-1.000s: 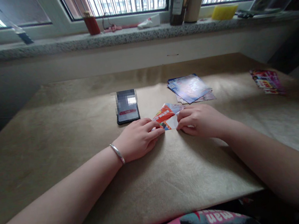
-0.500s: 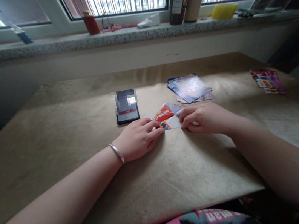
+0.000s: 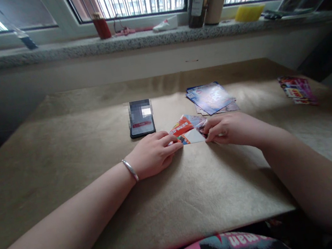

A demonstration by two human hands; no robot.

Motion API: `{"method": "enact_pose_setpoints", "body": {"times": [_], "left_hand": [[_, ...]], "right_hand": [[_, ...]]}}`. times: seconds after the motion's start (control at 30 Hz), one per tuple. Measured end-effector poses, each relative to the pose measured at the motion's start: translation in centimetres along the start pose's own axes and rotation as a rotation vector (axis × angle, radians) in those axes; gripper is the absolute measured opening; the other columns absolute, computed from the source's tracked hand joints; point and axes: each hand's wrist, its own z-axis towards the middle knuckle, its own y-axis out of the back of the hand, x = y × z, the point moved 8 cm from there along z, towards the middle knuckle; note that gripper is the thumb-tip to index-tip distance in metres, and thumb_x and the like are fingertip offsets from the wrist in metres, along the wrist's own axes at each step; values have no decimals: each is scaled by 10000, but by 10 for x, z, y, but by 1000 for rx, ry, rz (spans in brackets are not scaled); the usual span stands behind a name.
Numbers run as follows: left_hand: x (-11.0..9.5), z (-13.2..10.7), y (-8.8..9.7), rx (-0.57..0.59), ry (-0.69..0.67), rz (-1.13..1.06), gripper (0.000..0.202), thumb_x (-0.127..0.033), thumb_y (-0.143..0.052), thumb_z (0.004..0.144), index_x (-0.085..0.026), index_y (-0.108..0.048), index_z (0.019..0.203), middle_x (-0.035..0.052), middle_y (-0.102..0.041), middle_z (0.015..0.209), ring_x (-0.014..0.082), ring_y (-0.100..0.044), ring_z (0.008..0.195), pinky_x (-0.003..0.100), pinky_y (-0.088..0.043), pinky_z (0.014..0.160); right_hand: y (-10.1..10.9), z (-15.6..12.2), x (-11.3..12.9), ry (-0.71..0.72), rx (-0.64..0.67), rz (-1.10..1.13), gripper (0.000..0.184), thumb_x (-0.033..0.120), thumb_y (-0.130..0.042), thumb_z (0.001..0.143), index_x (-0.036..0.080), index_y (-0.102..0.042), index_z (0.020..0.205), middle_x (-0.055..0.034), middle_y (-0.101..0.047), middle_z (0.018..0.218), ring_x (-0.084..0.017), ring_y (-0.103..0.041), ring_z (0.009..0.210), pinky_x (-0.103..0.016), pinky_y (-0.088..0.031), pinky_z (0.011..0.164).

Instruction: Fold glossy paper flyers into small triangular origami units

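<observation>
A folded, brightly printed paper (image 3: 190,130), red, white and blue, lies flat on the tan-covered table (image 3: 96,161) between my hands. My left hand (image 3: 153,153), with a silver bangle on its wrist, has its fingers curled and pressed on the paper's left end. My right hand (image 3: 233,129) has its fingers closed on the paper's right end, pressing along the fold. Parts of the paper lie hidden under both hands.
A black phone (image 3: 140,119) lies just beyond my left hand. A small stack of glossy sheets (image 3: 211,98) sits behind my right hand, another printed sheet (image 3: 297,90) at the far right. The windowsill (image 3: 139,39) carries a red cup, a jar and a yellow sponge.
My right hand has slid to the right along the paper, baring more of its white face. My left hand has stayed in place.
</observation>
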Motion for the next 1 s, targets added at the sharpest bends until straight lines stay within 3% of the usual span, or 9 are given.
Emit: {"method": "enact_pose_setpoints", "body": {"times": [0.27, 0.43, 0.57, 0.67, 0.83, 1.0], "left_hand": [[2, -1, -1, -9, 0, -18, 311, -207, -403, 914, -191, -552, 1186, 73, -605, 1137, 216, -525, 1070, 368, -461, 918], [2, -2, -2, -10, -9, -25, 316, -233, -409, 919, -200, -551, 1201, 74, -597, 1160, 217, -520, 1070, 379, -460, 921], [1, -3, 1, -3, 3, -16, 333, -264, -440, 912, -195, -549, 1219, 77, -595, 1159, 223, -523, 1028, 383, -470, 908], [-2, -1, 5, -20, 7, -34, 336, -268, -439, 916, -180, -554, 1219, 85, -607, 1129, 219, -524, 982, 378, -485, 880], [-8, 0, 11, -57, 9, -124, 330, -222, -410, 928, -158, -551, 1219, 89, -635, 1083, 195, -538, 943, 347, -504, 849], [-7, 1, 17, -109, 62, -96, 352, -187, -407, 923, -163, -519, 1256, 88, -575, 1237, 195, -523, 1075, 348, -478, 930]], "right_hand": [[1, -3, -4, -7, 10, 65, 219, 138, -559, 773, 265, -732, 816, 16, -706, 986, -141, -652, 861, -248, -478, 748], [0, -1, -10, -115, -16, 44, 161, 177, -539, 781, 238, -687, 788, 3, -690, 925, -151, -634, 813, -265, -469, 719], [-1, 3, -9, -172, -76, 24, 173, 287, -557, 810, 220, -667, 926, -29, -679, 925, -167, -623, 780, -295, -477, 704], [-2, 7, 0, -126, -130, 0, 273, 320, -580, 818, 248, -659, 1070, -44, -644, 1122, -209, -602, 985, -329, -472, 817], [-4, 8, 8, -118, -174, 5, 224, 278, -534, 871, 270, -712, 1006, -38, -659, 1095, -199, -596, 990, -337, -464, 862], [1, 4, 7, -119, -214, 13, 217, 235, -542, 868, 299, -733, 949, -18, -683, 1071, -183, -618, 939, -322, -479, 817]]}}
